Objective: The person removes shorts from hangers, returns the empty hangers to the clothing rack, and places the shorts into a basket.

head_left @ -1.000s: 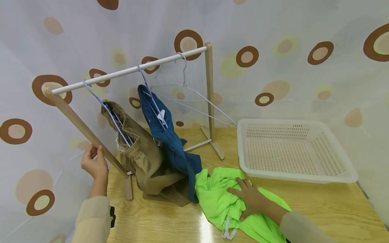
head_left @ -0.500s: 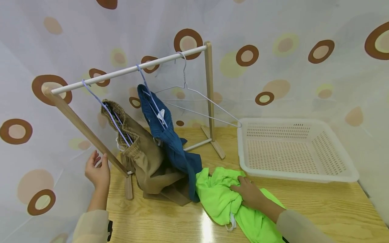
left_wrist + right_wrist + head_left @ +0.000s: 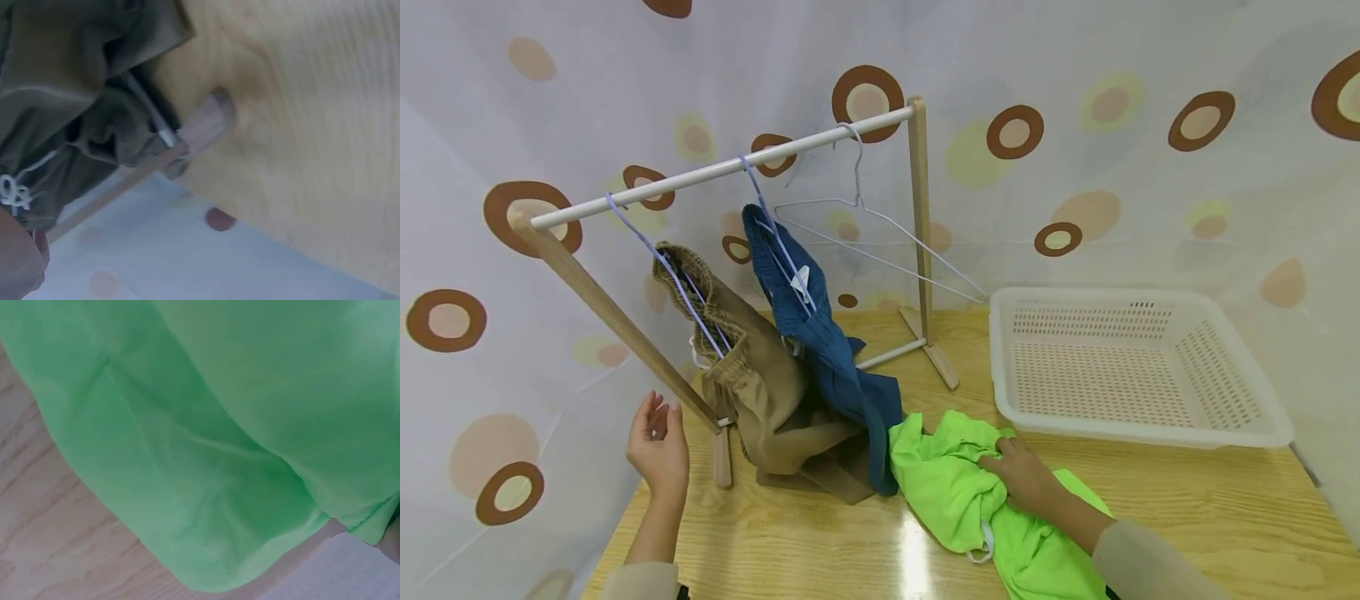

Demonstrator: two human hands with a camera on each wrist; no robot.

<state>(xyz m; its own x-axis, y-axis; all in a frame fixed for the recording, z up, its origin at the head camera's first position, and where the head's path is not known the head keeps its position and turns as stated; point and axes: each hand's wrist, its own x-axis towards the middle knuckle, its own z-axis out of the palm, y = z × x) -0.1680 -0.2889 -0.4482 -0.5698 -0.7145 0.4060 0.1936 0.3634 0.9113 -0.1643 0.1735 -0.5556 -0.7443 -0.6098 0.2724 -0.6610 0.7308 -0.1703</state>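
Crumpled on the wooden table lie lime-green pants [image 3: 951, 492] with a white drawstring hanging out. My right hand [image 3: 1028, 479] pinches the cloth near its upper right part; in the right wrist view, the green fabric [image 3: 206, 462] covers most of the picture. My left hand [image 3: 660, 450] is in the air beside the rack's left wooden post [image 3: 617, 325], fingers loosely bent and holding nothing. From the rack's white bar [image 3: 700, 173] hang brown pants [image 3: 767, 400] and blue pants [image 3: 808, 317] on lilac hangers, plus a bare wire hanger [image 3: 887, 221] on the right.
A white perforated plastic basket [image 3: 1026, 423] stands at the right on the table [image 3: 797, 550]. The rack's right foot [image 3: 934, 354] is left of it. A white sheet [image 3: 1000, 50] with printed circles hangs behind everything.
My left hand has let go of the left post and moved down and right. My right hand has gone from lying spread on the green pants to gripping them. The bare hanger has swung.
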